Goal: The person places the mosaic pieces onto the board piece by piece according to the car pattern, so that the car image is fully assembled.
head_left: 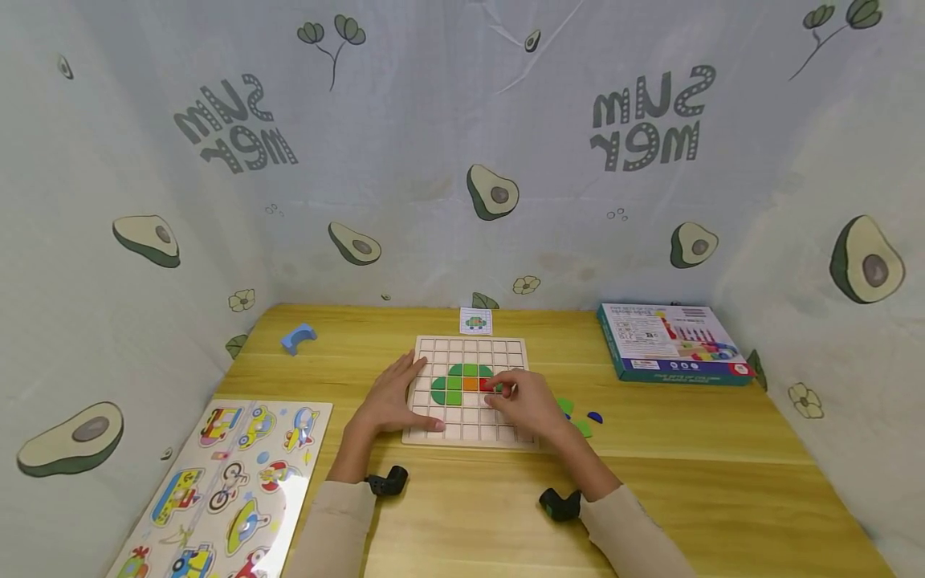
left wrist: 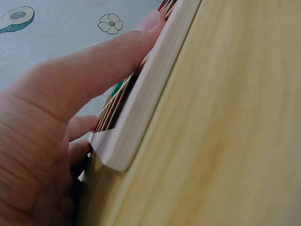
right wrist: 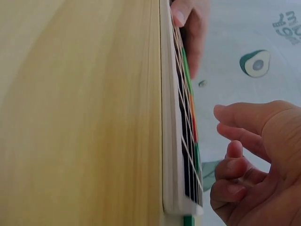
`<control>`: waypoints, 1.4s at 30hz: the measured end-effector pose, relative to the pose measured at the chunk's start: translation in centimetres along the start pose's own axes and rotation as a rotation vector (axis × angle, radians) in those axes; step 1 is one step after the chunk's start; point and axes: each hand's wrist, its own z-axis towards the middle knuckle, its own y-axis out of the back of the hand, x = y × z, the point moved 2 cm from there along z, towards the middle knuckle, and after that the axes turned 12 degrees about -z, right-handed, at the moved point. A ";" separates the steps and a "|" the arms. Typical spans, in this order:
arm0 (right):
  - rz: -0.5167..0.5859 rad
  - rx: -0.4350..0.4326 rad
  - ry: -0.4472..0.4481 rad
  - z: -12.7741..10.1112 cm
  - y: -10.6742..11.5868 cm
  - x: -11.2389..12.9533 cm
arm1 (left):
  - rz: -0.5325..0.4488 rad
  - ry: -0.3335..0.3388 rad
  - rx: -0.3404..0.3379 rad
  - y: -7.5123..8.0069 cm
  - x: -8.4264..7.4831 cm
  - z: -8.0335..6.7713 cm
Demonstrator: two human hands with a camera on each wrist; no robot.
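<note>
We see one grid board (head_left: 470, 389) on the table (head_left: 686, 449). The left hand (head_left: 393, 397) presses flat on it; the right hand (head_left: 523, 401) pinches one red tile (head_left: 486, 385).

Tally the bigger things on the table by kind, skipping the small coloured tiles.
Puzzle boards: 2, the grid board and the vehicle puzzle
Box: 1
Picture card: 1
Blue arch block: 1
Total: 5
</note>
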 end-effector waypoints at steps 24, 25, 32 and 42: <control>-0.098 -0.038 -0.113 -3.4 6.6 -8.4 | 0.017 -0.016 0.026 0.0 0.0 0.0; -0.103 -0.034 -0.121 -3.5 6.8 -8.6 | 0.017 -0.015 0.025 0.0 -0.1 0.0; -0.140 -0.003 -0.141 -3.6 7.2 -9.7 | 0.030 -0.002 0.026 0.0 0.2 0.0; -0.154 0.002 -0.119 -3.4 7.5 -11.2 | 0.030 0.005 0.022 -0.1 0.3 0.1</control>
